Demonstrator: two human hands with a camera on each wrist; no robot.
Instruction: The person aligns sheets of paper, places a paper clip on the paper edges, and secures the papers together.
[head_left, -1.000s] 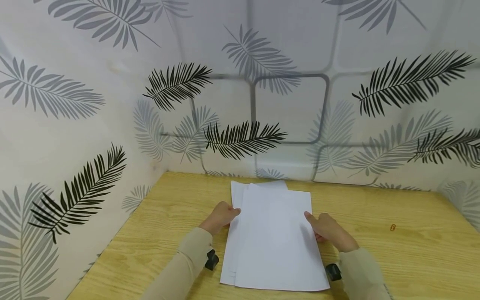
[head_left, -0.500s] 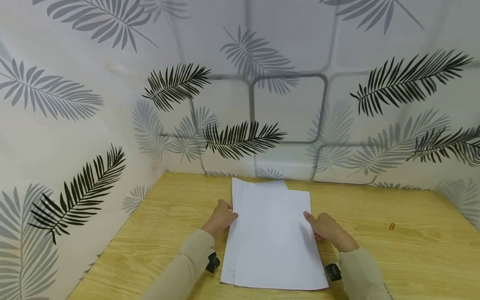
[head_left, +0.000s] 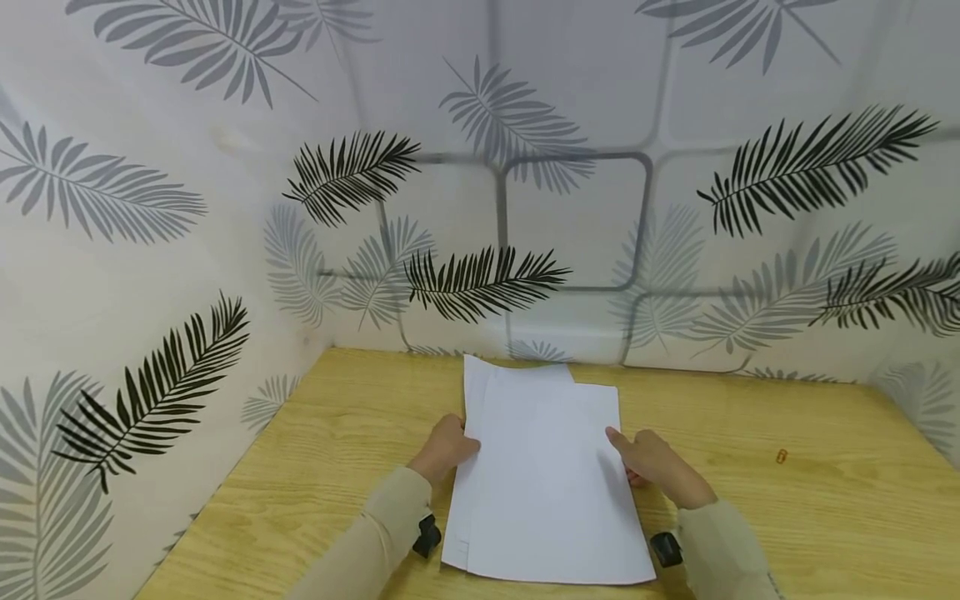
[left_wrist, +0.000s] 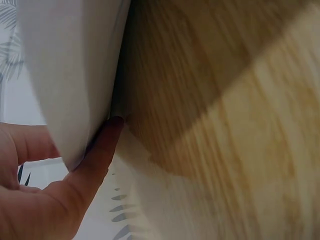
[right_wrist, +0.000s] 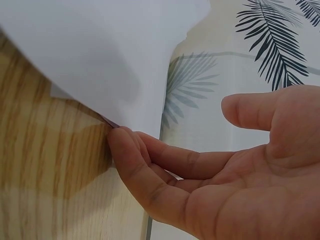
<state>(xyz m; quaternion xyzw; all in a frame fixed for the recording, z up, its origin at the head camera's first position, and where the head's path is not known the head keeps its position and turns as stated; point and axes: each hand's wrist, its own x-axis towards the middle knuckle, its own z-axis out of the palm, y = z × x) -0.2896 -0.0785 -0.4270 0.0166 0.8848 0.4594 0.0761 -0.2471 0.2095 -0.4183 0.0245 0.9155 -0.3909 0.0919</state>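
Observation:
Several white sheets of paper [head_left: 555, 475] lie in an uneven stack at the table's middle, with the lower sheets [head_left: 459, 517] showing at the left and back. My left hand [head_left: 446, 448] pinches the stack's left edge; the left wrist view shows the paper [left_wrist: 75, 60] between thumb and fingers. On the right side, my right hand [head_left: 663, 465] touches the paper's edge with its fingers [right_wrist: 130, 160] from below. Its thumb stands apart from the paper in the right wrist view. The raised edge dips in a shallow curve near that hand.
An orange paper clip [head_left: 782, 457] lies on the wood-grain table [head_left: 840, 517] to the right of my right hand. A white wall covering with leaf prints [head_left: 577, 325] borders the table at the back and on the left.
My left hand has slid a little toward me along the paper's left edge, and less of the lower sheets shows at the left. My right hand stays nearly in place.

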